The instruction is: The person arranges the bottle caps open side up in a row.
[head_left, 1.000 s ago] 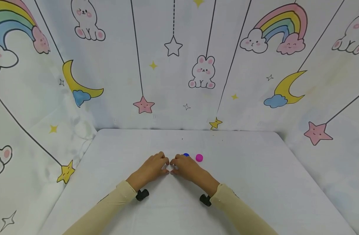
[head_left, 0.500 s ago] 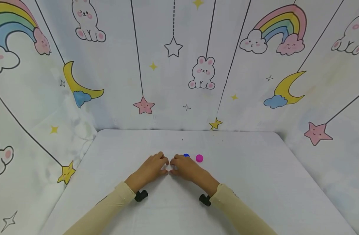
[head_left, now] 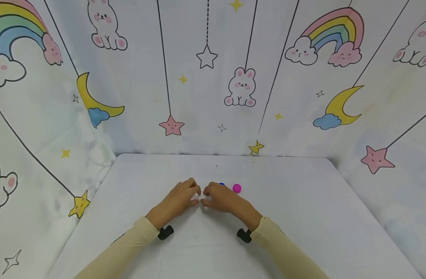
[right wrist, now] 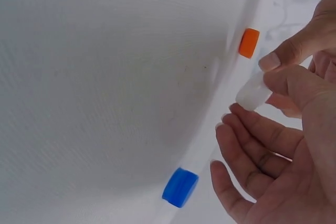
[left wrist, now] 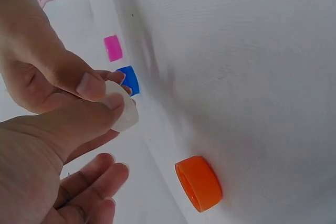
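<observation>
My left hand (head_left: 178, 199) and right hand (head_left: 221, 198) meet fingertip to fingertip over the table. Between them they pinch a small whitish, translucent round cap (left wrist: 125, 109), with both thumbs on it. In the right wrist view the same cap (right wrist: 253, 93) is seen nearly edge-on, off the table, while the right hand's other fingers spread loosely below. A blue cap (head_left: 221, 184) lies just behind the right hand, which partly covers it. To its right lies a pink cap (head_left: 237, 188). An orange cap (left wrist: 199, 183) stands near the left hand, hidden in the head view.
A white-covered table (head_left: 296, 217) spreads around the hands. Cloth walls (head_left: 213, 97) printed with stars, rabbits and rainbows rise at the back and sides. Black wrist cameras, such as the left one (head_left: 166, 232), sit under both wrists.
Both hands stay over the same spot, the left wrist having edged slightly left and the fingers having shifted a little around the cap. The coloured caps have not moved.
</observation>
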Demonstrator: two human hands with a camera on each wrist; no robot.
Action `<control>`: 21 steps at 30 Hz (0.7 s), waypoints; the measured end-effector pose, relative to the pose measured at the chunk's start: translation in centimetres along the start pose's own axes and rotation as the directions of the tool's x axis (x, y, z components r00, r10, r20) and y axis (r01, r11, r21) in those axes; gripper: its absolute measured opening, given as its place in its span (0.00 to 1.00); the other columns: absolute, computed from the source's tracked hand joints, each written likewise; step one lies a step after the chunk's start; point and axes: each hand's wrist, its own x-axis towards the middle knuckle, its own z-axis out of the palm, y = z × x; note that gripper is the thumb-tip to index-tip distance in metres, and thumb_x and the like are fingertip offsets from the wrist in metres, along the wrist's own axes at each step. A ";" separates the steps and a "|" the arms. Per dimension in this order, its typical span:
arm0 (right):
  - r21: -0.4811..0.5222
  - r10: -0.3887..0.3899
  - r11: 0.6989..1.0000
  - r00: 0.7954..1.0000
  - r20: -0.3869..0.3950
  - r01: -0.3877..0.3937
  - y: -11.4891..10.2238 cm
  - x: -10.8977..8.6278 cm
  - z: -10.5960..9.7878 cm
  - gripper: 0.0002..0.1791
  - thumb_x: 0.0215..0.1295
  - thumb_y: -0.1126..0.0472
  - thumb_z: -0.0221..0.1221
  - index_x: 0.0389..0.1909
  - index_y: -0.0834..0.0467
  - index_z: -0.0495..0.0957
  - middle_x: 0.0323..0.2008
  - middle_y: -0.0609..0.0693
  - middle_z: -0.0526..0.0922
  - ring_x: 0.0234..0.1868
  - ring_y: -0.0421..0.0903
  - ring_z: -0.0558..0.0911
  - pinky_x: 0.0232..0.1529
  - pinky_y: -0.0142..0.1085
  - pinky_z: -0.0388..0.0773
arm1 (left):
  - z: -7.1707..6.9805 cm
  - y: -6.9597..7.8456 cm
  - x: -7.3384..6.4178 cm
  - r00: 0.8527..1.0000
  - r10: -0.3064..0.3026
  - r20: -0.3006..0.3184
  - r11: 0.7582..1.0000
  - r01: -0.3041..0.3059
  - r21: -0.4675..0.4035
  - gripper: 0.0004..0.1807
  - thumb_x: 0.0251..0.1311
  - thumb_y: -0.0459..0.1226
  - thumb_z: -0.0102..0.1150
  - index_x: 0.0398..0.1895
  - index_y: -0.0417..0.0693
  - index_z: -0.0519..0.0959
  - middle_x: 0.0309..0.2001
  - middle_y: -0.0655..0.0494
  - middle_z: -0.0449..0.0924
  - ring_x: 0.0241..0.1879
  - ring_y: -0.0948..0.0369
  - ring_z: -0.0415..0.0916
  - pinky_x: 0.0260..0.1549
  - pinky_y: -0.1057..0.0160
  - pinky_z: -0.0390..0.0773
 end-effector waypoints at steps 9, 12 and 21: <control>0.111 0.007 0.994 1.000 -0.010 -0.006 0.4 -0.1 -0.3 0.19 0.71 0.48 0.58 0.47 0.59 0.83 0.39 0.45 0.80 0.40 0.40 0.78 0.44 0.36 0.77 | -0.3 -0.3 0.1 0.997 0.058 -0.059 0.998 -0.057 0.013 0.08 0.58 0.39 0.73 0.39 0.52 0.84 0.41 0.58 0.72 0.37 0.60 0.74 0.40 0.59 0.74; 0.128 0.010 0.992 1.000 -0.024 -0.007 0.3 -0.1 -0.4 0.18 0.72 0.49 0.57 0.46 0.59 0.84 0.38 0.45 0.80 0.38 0.40 0.78 0.42 0.36 0.77 | -0.3 -0.4 0.0 0.997 0.039 -0.062 0.999 -0.040 -0.011 0.07 0.60 0.39 0.72 0.40 0.50 0.85 0.41 0.58 0.73 0.37 0.61 0.75 0.40 0.59 0.76; 0.084 -0.010 0.996 0.991 -0.137 0.021 0.2 0.0 -0.4 0.17 0.74 0.49 0.56 0.46 0.57 0.84 0.39 0.46 0.80 0.39 0.41 0.79 0.42 0.36 0.78 | -0.4 -0.5 0.2 0.993 -0.108 -0.045 0.978 0.098 -0.183 0.06 0.64 0.39 0.68 0.39 0.46 0.85 0.41 0.57 0.75 0.41 0.57 0.79 0.39 0.60 0.79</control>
